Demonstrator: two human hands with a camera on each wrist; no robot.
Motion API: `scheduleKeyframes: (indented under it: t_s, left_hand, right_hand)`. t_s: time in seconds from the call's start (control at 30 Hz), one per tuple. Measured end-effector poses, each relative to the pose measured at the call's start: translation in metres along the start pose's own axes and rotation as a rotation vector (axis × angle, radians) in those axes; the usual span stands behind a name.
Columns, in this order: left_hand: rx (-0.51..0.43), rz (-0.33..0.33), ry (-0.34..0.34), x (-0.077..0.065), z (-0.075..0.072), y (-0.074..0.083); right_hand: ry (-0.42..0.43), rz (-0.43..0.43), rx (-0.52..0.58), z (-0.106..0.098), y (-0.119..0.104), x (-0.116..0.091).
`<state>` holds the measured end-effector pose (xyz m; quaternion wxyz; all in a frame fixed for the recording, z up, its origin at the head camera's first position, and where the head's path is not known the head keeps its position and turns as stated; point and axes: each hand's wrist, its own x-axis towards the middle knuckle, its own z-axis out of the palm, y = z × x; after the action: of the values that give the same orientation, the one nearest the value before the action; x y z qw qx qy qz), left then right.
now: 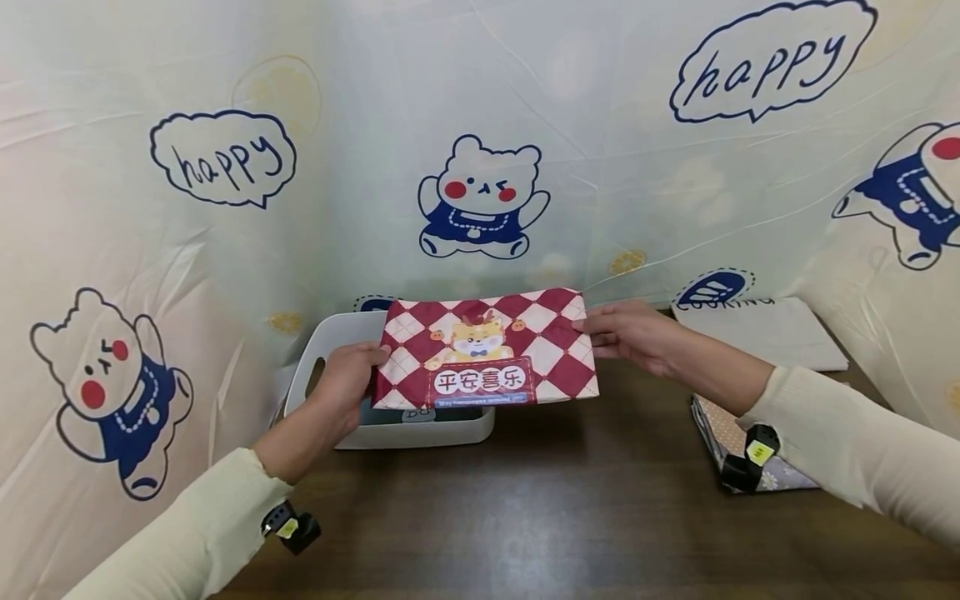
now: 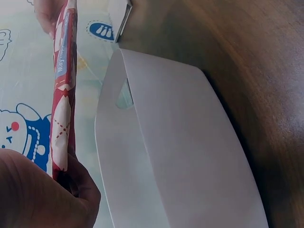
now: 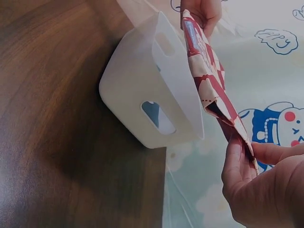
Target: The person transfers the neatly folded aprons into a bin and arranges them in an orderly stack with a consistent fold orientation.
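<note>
A folded red-and-cream checked cloth (image 1: 558,342) with a cartoon animal and Chinese lettering is held up between both hands, above the white plastic bin (image 1: 420,436). My left hand (image 1: 343,385) pinches its left end, thumb on top. At the other end my right hand (image 1: 633,333) grips the right edge, with fingers beneath and thumb above in the right wrist view. Seen edge-on there, the cloth (image 3: 211,85) shows its folded layers. The bin has oval handle holes, and something dark with lettering lies inside, mostly hidden under the cloth.
On the right of the brown wooden table (image 1: 525,517) lies a folded patterned cloth (image 1: 708,433), partly behind my right forearm. Farther back is a flat white folded item (image 1: 795,337). A printed curtain (image 1: 360,167) with cartoon bears hangs behind and at both sides.
</note>
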<state>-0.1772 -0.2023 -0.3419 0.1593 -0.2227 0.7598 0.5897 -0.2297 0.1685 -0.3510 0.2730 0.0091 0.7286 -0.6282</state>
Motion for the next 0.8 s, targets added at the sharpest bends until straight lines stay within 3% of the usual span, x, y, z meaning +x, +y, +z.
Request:
scheduleKeyframes:
  t_s: [0.8]
  left_hand:
    - [0.01, 0.008, 0.015, 0.006, -0.023, -0.006]
  right_hand:
    - [-0.005, 0.048, 0.027, 0.022, -0.009, 0.009]
